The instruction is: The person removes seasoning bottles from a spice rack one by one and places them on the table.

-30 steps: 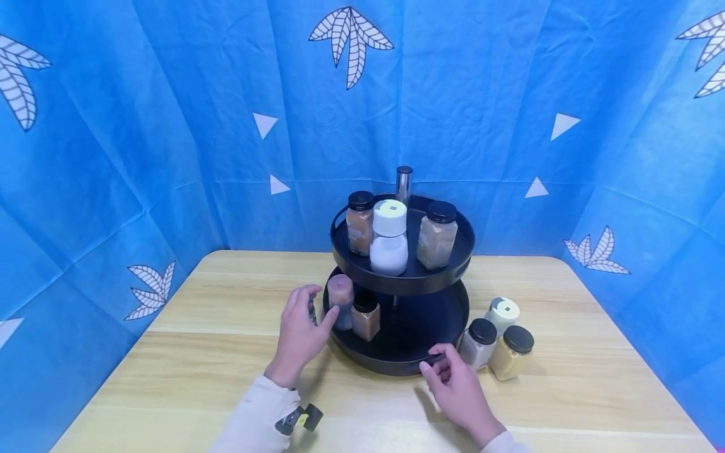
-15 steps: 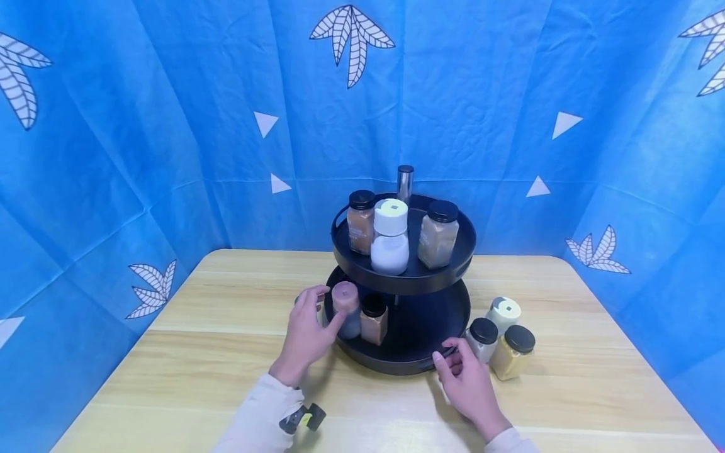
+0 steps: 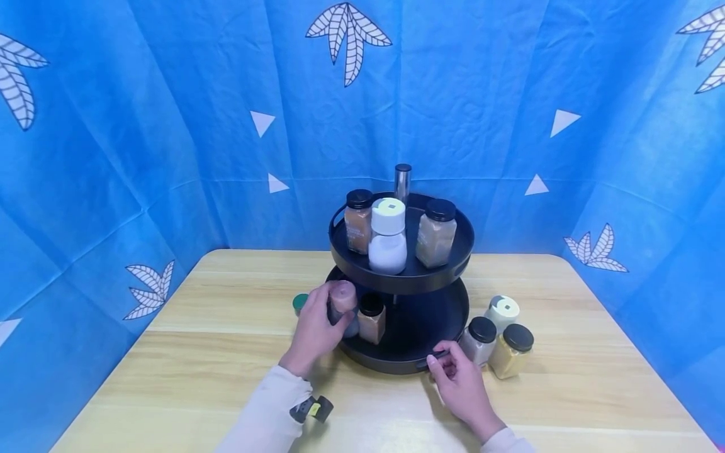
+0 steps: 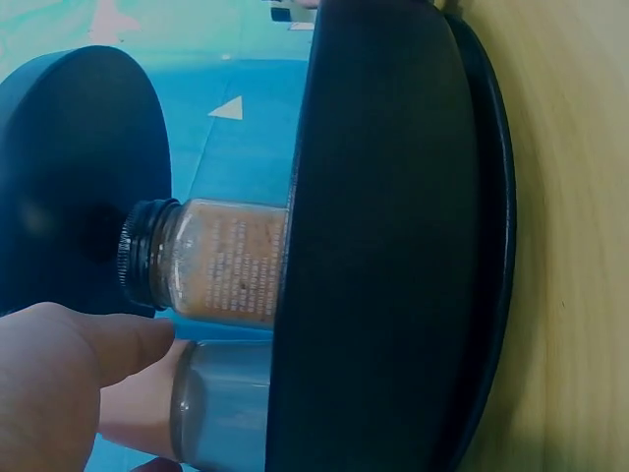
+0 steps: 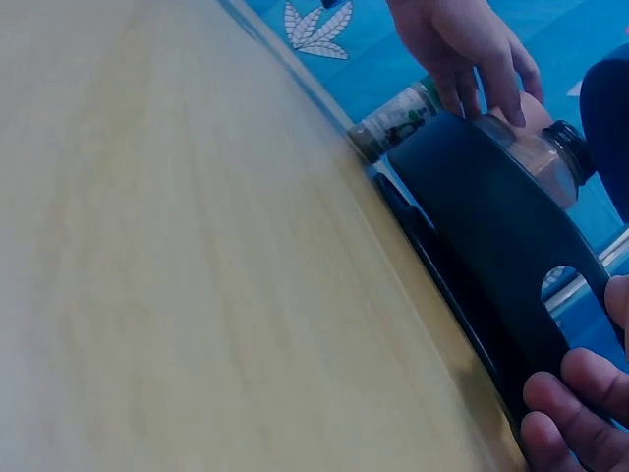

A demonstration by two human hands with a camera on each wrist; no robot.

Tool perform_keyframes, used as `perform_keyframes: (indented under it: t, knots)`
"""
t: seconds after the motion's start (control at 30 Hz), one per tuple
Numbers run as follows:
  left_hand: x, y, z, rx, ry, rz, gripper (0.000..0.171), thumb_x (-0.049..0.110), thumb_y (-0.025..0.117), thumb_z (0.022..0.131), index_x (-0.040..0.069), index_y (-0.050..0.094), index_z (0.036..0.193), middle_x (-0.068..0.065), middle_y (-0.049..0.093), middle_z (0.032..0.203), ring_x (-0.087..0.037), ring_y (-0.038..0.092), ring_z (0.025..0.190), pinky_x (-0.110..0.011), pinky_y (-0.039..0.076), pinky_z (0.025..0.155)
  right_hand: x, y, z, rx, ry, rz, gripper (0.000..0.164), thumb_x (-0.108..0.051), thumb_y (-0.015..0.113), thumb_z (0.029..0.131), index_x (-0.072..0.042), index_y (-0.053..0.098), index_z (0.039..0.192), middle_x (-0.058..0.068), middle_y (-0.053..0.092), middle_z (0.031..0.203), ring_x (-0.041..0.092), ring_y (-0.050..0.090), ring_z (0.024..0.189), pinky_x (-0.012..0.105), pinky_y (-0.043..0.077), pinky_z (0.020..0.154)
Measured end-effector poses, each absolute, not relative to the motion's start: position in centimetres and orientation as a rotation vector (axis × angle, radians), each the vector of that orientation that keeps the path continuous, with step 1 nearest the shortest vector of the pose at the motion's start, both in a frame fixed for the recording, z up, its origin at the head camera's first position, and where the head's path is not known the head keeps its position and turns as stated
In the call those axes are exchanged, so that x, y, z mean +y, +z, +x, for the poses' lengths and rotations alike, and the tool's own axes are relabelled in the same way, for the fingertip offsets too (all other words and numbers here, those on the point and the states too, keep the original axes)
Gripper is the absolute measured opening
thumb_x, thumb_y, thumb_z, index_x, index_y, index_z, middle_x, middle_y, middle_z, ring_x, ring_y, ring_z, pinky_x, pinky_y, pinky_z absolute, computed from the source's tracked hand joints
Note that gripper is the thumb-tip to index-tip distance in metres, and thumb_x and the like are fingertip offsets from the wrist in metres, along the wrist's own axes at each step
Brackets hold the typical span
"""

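A black two-tier turntable organizer [image 3: 391, 365] stands on the table. My left hand [image 3: 313, 333] grips a pink-capped glass jar [image 3: 343, 296] at the left of its lower tray, thumb and fingers around the cap. The left wrist view shows the thumb [image 4: 128, 344] against that cap. Right beside it stands a black-lidded spice jar [image 3: 372, 322] with light brown contents. At the lower tray's front right, my right hand [image 3: 461, 384] holds the rim near its cut-out handle [image 5: 560, 285], thumb on the inner side and fingers outside.
The upper tray [image 3: 396, 286] bears a reddish-brown spice jar [image 3: 358, 229], a white-capped bottle [image 3: 387, 251] and a greyish-brown jar [image 3: 436, 239]. Several jars, one a yellow jar [image 3: 510, 358], stand right of the organizer. A green-lidded jar [image 3: 300, 303] stands left, behind my left hand.
The lower tray has turned, carrying its two jars a little rightward. My left hand has closed in on the pink-capped jar, uncovering the green lid. The right hand shifted right, then slightly back.
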State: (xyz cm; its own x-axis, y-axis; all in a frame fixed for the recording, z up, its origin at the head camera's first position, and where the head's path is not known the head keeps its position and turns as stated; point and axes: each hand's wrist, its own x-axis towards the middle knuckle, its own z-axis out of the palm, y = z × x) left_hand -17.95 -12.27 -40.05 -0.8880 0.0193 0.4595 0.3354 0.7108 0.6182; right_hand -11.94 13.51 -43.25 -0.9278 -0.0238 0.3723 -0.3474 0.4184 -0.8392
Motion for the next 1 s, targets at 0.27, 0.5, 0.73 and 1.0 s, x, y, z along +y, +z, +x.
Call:
perform_keyframes:
  t: [0.27, 0.5, 0.73, 1.0]
  knots:
    - [-12.1, -40.7, -18.8, -2.46, -1.0, -0.293, 0.062, 0.013, 0.075, 0.076, 0.002, 0.044, 0.128, -0.021, 0.055, 0.122, -0.034, 0.05, 0.113, -0.052, 0.044, 0.099, 13.4, -43.5, -12.0, -2.366, 1.497, 0.319, 0.016, 0.009, 0.064, 0.083, -0.002, 0.057, 0.092, 0.011, 0.062, 0.062, 0.023, 0.06, 0.053, 0.027, 0.052, 0.05]
    - [-12.0, -41.3, -19.2, -2.467, -1.016, -0.26, 0.065, 0.014, 0.077, 0.076, 0.002, 0.042, 0.13, -0.021, 0.057, 0.12, -0.034, 0.054, 0.11, -0.052, 0.046, 0.097, 13.5, -43.5, -12.0, -2.358, 1.507, 0.323, 0.016, 0.009, 0.064, 0.083, -0.002, 0.056, 0.091, 0.009, 0.061, 0.061, 0.022, 0.059, 0.052, 0.026, 0.051, 0.049]
    - [-12.0, -41.1, -19.2, -2.471, -1.031, -0.234, 0.062, 0.014, 0.079, 0.075, 0.008, 0.045, 0.126, -0.018, 0.061, 0.118, -0.031, 0.058, 0.107, -0.049, 0.048, 0.095, 13.5, -43.4, -11.9, -2.36, 1.508, 0.322, 0.015, 0.008, 0.064, 0.083, -0.001, 0.056, 0.091, 0.009, 0.061, 0.061, 0.021, 0.059, 0.052, 0.026, 0.05, 0.048]
    - [-12.1, -40.6, -19.0, -2.486, -1.082, -0.169, 0.064, 0.018, 0.082, 0.073, 0.008, 0.046, 0.125, -0.018, 0.062, 0.12, -0.029, 0.059, 0.105, -0.049, 0.05, 0.094, 13.5, -43.4, -11.9, -2.367, 1.502, 0.322, 0.015, 0.008, 0.064, 0.083, -0.003, 0.057, 0.092, 0.008, 0.061, 0.061, 0.02, 0.059, 0.052, 0.026, 0.051, 0.049]
